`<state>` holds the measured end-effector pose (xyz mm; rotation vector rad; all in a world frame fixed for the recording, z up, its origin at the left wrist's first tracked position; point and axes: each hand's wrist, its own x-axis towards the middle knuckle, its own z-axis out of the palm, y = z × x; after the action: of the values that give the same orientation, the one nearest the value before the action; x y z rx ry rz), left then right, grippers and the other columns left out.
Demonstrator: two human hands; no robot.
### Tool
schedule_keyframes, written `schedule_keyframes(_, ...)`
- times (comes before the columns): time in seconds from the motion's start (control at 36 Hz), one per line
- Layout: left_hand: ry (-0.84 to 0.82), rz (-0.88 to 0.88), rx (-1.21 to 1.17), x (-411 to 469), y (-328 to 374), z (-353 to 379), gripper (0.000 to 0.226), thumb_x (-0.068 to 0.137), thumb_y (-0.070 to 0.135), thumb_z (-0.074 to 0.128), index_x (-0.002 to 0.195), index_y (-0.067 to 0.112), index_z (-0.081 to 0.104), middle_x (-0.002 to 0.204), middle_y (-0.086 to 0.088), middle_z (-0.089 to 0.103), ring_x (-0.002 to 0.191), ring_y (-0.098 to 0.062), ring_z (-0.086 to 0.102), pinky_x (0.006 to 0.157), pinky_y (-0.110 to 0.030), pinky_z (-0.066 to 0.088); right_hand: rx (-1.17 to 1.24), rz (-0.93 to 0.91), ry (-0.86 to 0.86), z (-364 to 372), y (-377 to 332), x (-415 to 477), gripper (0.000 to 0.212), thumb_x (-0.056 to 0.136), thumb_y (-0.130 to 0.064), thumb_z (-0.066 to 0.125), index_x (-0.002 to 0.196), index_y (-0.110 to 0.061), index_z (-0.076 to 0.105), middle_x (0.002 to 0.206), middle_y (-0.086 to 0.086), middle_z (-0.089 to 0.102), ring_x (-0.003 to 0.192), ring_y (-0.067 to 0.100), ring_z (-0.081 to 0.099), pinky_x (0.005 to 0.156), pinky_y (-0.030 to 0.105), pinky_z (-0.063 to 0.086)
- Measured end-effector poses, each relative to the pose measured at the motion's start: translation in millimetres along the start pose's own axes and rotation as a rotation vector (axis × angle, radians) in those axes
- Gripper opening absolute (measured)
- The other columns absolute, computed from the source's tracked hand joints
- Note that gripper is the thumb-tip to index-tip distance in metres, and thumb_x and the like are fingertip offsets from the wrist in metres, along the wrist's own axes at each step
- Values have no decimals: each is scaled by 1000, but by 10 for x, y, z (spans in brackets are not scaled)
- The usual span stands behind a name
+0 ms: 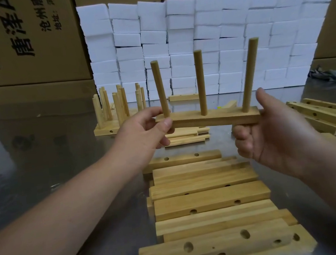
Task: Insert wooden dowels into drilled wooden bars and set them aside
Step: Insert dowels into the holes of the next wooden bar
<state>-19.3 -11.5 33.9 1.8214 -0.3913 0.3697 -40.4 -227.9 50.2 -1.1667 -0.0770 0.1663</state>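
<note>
I see the left hand (142,133) pinching the left end of a wooden bar (211,119), thumb on its near face. The right hand (276,130) holds the right end, its fingers (243,138) curled beneath. The bar hangs level in the air above the desk (60,163), with three dowels (201,82) standing upright in it. Under it lies a pile of drilled bars (210,199). Finished bars (113,110) stand at the far left, near stacked white blocks (193,36).
</note>
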Motion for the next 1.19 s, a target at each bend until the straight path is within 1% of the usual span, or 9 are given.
schedule_keyframes(0.14, -3, -22, 40, -2, -11, 17, 12, 89, 30, 54, 97, 25, 61, 74, 8, 65, 60, 3, 60, 56, -11, 47, -143, -208, 42, 6, 65, 36, 34, 89, -46, 46, 90, -12, 52, 53, 3, 56, 42, 13, 52, 45, 21, 47)
schedule_keyframes(0.25, -1, -47, 12, -1, -26, 14, 18, 90, 31, 52, 85, 22, 67, 58, 11, 64, 57, 2, 59, 56, -10, 48, -317, -317, 57, -17, 114, 31, 13, 91, -23, 54, 86, -12, 55, 56, -3, 59, 47, 11, 53, 58, 26, 46)
schedule_keyframes(0.42, 16, -185, -225, 39, -9, 59, 19, 92, 27, 52, 90, 20, 69, 74, 1, 66, 60, -7, 61, 60, -21, 50, -333, -325, 17, -17, 119, 25, 9, 94, -12, 48, 92, -10, 57, 61, -1, 62, 51, 11, 58, 57, 24, 47)
schedule_keyframes(0.53, 68, -178, -175, 21, 7, 67, 22, 95, 27, 47, 87, 26, 68, 83, 1, 66, 57, -4, 62, 58, -17, 51, -337, -313, -37, -8, 117, 8, 3, 87, -11, 55, 88, -9, 58, 64, 4, 66, 53, 12, 61, 52, 19, 50)
schedule_keyframes(0.64, 98, -83, 1, -22, 37, 68, 25, 96, 33, 41, 85, 25, 62, 81, 4, 62, 51, 4, 56, 52, -13, 48, -365, -288, -91, 18, 128, -14, 24, 66, -25, 63, 83, -10, 59, 63, 4, 65, 52, 13, 62, 50, 19, 50)
schedule_keyframes(0.78, 123, 11, 172, -68, 48, 77, 27, 96, 34, 35, 78, 26, 54, 66, 6, 48, 51, 3, 47, 46, -6, 36, -345, -281, -98, 39, 150, -6, 30, 64, -27, 62, 89, -9, 60, 62, 5, 65, 50, 11, 61, 49, 18, 49)
schedule_keyframes(0.92, 76, 3, 249, -79, 71, 57, 28, 97, 37, 31, 80, 29, 51, 69, 5, 48, 60, -4, 45, 50, -15, 38, -251, -258, -101, 39, 148, -8, 32, 64, -25, 62, 89, -6, 58, 61, 6, 66, 53, 12, 65, 49, 18, 52)
schedule_keyframes(1.08, 31, -17, 247, -68, 90, 49, 27, 98, 35, 31, 82, 29, 52, 73, 2, 49, 66, -8, 46, 55, -23, 37, -241, -256, -106, 34, 153, -4, 30, 65, -24, 62, 88, -6, 59, 62, 7, 67, 56, 13, 67, 51, 18, 53)
schedule_keyframes(1.19, 32, -6, 153, -71, 116, 35, 28, 98, 36, 31, 93, 31, 58, 84, 8, 58, 67, 3, 54, 55, -9, 42, -235, -276, -82, 15, 157, 19, 28, 67, -24, 62, 89, -8, 60, 64, 5, 67, 59, 14, 67, 53, 19, 53)
